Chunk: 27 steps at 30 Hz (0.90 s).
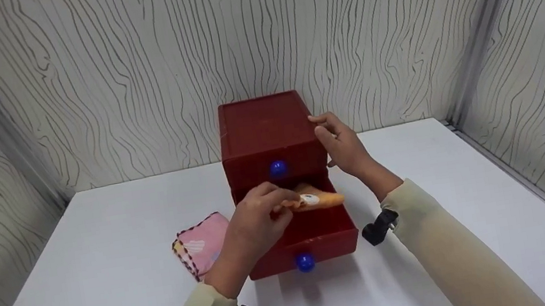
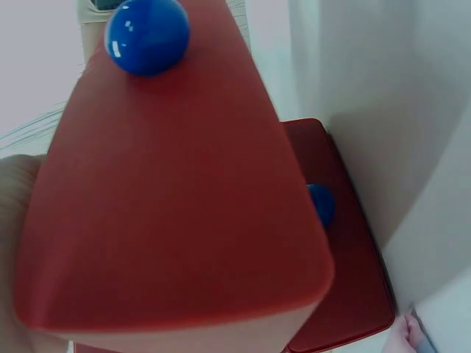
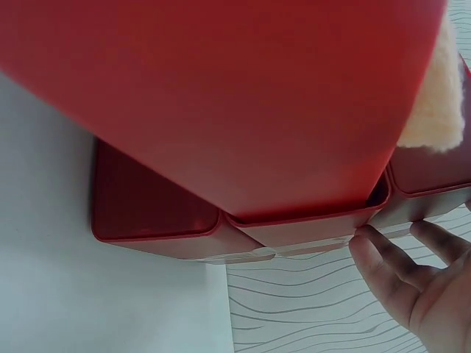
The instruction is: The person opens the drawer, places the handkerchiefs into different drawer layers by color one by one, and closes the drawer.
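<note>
My left hand (image 1: 257, 224) pinches one end of an orange folded towel (image 1: 325, 199) with a white patch. The towel lies across the opening of a pulled-out drawer (image 1: 319, 246), part of a dark red drawer unit (image 1: 265, 121) with blue knobs. In the right wrist view the towel's fuzzy pale end (image 3: 438, 103) shows past the drawer's side. My right hand (image 1: 344, 145) rests against the unit's right side with its fingers spread; in the right wrist view its fingertips (image 3: 362, 246) touch the casing. The left wrist view shows the open drawer's front (image 2: 169, 206) large, hiding the left fingers.
A pink folded towel (image 1: 207, 238) with dark stitched edging lies on the white table (image 1: 124, 283), left of the unit and partly behind my left forearm. A wall with wood-grain lines (image 1: 142, 75) stands close behind the unit. Beneath the open drawer is a closed one (image 3: 151, 198).
</note>
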Available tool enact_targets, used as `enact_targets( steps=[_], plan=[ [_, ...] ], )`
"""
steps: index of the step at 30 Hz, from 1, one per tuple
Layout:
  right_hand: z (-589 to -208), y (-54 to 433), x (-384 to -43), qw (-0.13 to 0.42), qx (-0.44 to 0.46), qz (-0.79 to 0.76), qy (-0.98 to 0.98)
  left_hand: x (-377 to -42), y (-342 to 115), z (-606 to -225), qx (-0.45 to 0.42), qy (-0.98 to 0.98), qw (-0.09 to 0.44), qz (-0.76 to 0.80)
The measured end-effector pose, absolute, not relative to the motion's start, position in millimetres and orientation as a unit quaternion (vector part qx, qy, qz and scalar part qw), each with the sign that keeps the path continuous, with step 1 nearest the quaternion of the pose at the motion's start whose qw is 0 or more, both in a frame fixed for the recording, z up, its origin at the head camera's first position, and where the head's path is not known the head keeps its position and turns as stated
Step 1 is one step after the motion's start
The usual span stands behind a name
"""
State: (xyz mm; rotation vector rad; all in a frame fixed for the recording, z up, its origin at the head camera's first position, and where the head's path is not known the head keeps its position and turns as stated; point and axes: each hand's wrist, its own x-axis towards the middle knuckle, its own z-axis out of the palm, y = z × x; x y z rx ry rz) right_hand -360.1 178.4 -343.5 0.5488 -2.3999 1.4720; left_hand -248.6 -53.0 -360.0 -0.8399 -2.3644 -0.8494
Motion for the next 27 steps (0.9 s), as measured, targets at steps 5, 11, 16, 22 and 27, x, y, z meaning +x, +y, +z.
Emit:
enact_targets(
  steps=[5, 11, 16, 22, 27],
  plan=[
    [-342.5, 178.9, -360.7, 0.131, 0.186, 0.513, -0.828, -249.3, -53.0, -358.3, -0.264, -0.890, 0.209, -0.306],
    [-330.2, 172.5, -347.4, 0.118, 0.176, 0.505, -0.836, -251.6, -55.6, -361.3, -0.229, -0.915, 0.184, -0.278],
    [-324.9, 169.0, -338.8, 0.116, 0.177, 0.510, -0.834, -255.0, -57.4, -363.6, -0.207, -0.929, 0.166, -0.257],
    [-343.6, 177.0, -360.4, 0.134, 0.186, 0.517, -0.825, -255.9, -58.3, -363.2, -0.215, -0.934, 0.124, -0.255],
    [-343.9, 177.5, -361.5, 0.135, 0.182, 0.517, -0.825, -254.9, -61.7, -360.8, -0.233, -0.935, 0.065, -0.259]
  ],
)
